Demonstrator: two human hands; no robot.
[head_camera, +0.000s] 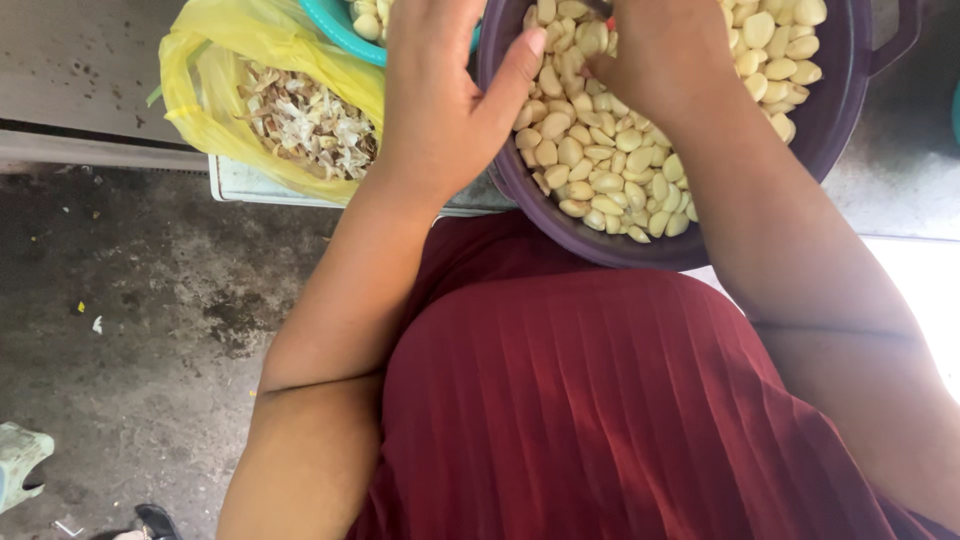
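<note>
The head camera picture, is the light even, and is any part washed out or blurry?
Head view: soft daylight and sharp focus on the peeled garlic cloves in the purple basin; the patch at the right edge beneath the right forearm is blown out to white; the left hand and right hand are cropped by the top edge; the concrete floor lies dimmer.

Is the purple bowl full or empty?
Nearly full. The purple bowl holds peeled garlic cloves heaped close to its rim, with both hands over them.

Garlic cloves (610, 160) in basin (840, 110); bag of peels (300, 120) left of basin; smaller bowl (335, 25) behind bag.
</note>
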